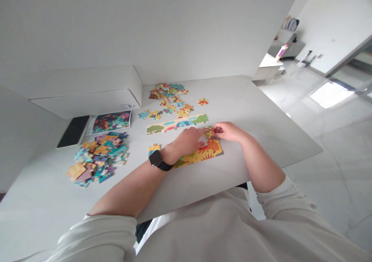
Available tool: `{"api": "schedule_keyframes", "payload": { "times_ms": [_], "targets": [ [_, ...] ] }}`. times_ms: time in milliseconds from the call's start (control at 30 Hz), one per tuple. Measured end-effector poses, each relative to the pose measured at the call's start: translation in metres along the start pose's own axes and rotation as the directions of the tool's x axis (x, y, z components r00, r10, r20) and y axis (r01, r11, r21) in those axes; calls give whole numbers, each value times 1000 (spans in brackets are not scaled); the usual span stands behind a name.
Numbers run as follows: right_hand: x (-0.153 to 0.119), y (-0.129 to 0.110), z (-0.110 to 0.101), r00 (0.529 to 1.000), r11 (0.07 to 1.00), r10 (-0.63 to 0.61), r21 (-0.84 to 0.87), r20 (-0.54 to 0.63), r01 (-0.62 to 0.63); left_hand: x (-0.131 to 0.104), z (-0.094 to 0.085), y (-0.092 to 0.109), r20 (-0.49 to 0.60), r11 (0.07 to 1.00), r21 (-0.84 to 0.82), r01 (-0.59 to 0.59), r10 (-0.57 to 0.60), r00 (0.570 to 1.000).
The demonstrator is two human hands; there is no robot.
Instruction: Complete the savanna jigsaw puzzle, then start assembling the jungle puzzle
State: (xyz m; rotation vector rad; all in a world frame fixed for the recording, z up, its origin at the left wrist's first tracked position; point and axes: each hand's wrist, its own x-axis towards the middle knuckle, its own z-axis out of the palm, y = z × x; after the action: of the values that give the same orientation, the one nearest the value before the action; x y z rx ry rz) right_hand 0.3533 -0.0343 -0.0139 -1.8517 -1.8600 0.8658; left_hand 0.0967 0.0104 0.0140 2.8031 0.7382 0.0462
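Hands [207, 136] over puzzle [213, 148], pale table [261, 111], glossy marbled floor [328, 138] beyond.

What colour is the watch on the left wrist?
Black, both strap and face; the watch shows in the head view.

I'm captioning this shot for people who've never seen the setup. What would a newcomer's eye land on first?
Probably the bright yellow puzzle section at the table's near side, with the left hand over it and the right hand at its upper right corner. Next, the teal, purple and orange heap of pieces at the left, then the black watch on the left wrist.
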Motion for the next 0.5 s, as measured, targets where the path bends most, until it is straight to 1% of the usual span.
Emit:
{"api": "schedule_keyframes", "payload": {
  "times_ms": [100, 233, 367, 500],
  "targets": [
    [-1, -4, 0, 1000, 1000, 12, -18, 3, -12, 0, 1, -2, 17, 1000, 15, -22, 22, 1000],
    [-3, -7, -1, 1000, 1000, 8, -27, -11, -9, 1, 8, -5, 15, 998, 54, -43, 42, 999],
    [-4, -8, -2, 1000, 1000, -1, -24, -8, 1, 2, 13, -6, 8, 996, 89, -16, 16, 1000],
    [-5, -9, -1, 1000, 1000, -4, -30, 0, 4, 2, 15, -4, 15, 992, 123, 16, -18, 1000]
  ]
}}
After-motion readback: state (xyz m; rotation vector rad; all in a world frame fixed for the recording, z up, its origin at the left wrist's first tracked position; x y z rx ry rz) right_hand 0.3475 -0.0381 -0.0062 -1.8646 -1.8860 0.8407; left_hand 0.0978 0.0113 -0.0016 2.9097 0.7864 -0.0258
